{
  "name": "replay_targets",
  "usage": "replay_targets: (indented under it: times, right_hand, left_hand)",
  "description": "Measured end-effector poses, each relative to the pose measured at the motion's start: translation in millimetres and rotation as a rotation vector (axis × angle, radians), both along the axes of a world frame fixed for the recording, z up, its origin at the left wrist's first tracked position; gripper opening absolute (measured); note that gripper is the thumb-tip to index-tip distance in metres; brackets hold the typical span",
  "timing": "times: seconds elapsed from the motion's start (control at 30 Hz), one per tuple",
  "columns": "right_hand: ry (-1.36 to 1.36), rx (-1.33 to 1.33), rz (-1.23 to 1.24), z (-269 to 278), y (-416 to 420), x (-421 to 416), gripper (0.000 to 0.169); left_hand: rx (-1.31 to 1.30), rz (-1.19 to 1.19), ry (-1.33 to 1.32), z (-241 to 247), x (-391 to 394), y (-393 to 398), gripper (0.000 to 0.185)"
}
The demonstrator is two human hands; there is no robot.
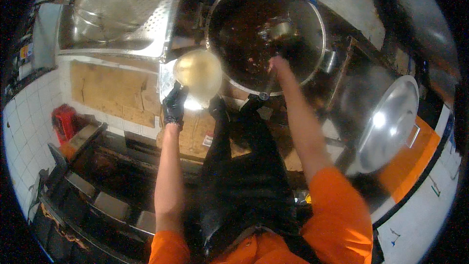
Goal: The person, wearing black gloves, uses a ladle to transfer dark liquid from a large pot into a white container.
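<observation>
My left hand [175, 106], in a black glove, grips the lower left edge of a round translucent bowl [199, 75], pale yellowish inside. The bowl is just left of a large round metal pot [321, 18] with dark contents. Over the pot's near side, my right hand [279, 65] is closed around the handle of a metal ladle [282, 30]. The ladle's head is inside the pot, and its handle end reaches the near rim. Blur hides my right fingers and how deep the ladle sits. Below the bowl shows a shiny metal surface.
A perforated metal basin [161, 25] stands at the upper left. Flattened cardboard [110, 88] lies below it on the tiled floor, near a red object [63, 123]. At the right, a large domed metal lid [390, 128] leans by an orange surface [414, 157].
</observation>
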State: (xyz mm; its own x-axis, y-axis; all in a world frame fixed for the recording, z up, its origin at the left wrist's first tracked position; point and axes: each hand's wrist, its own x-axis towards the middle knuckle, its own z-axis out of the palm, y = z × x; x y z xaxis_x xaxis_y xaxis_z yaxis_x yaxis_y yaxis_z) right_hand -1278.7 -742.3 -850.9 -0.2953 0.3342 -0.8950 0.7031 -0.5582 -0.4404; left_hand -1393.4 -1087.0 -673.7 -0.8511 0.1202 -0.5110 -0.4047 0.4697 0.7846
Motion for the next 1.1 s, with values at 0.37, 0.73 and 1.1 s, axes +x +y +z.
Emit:
replay_targets:
  times: [0.37, 0.73, 1.1]
  right_hand:
    - [-0.277, 0.214, 0.516, -88, 28, -45, 0.02]
    - [0.235, 0.637, 0.887, -87, 11, -8, 0.018]
    - [-0.018, -0.621, 0.27, -69, -11, 59, 0.025]
  left_hand:
    - [-0.031, 0.022, 0.006, 0, 2, 13, 0.03]
    - [0.072, -0.035, -0.101, -13, -1, 24, 0.048]
    - [-0.059, -0.262, 0.02, -56, -3, 2, 0.047]
